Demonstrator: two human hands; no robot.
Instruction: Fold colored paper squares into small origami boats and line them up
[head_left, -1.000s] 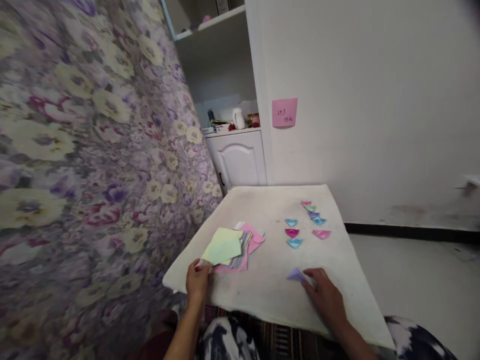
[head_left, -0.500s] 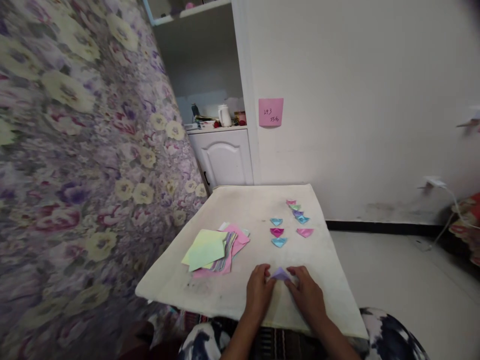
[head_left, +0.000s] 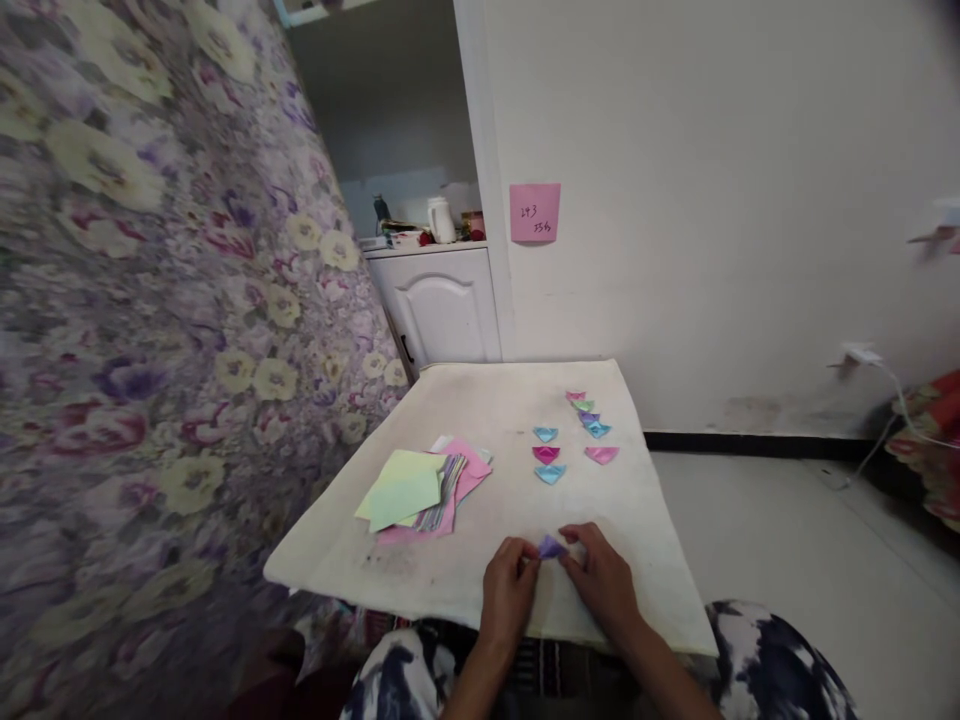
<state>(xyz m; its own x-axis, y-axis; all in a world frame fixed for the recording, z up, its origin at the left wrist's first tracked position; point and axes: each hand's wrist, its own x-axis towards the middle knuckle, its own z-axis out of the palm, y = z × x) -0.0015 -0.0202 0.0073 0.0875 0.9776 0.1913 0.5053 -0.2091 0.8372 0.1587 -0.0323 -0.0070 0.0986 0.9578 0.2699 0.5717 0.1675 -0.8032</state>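
A small folded purple paper piece [head_left: 553,546] is pinched between both my hands just above the near part of the white table [head_left: 495,400]. My left hand [head_left: 508,592] grips its left side with closed fingers. My right hand [head_left: 604,582] grips its right side the same way. A fanned stack of coloured paper sheets [head_left: 420,483], light green on top, lies to the left. Several small folded paper shapes [head_left: 570,440] in blue, pink, green and purple lie in rows farther back on the table.
A floral curtain or wall covering [head_left: 150,300] fills the left side. A white cabinet [head_left: 439,305] with a jug stands behind the table. A pink note [head_left: 534,212] is stuck on the white wall. A socket and cable [head_left: 862,356] are at the right.
My left hand left the paper stack and came over to the purple piece, which both hands now pinch. The view shifted slightly to the right.
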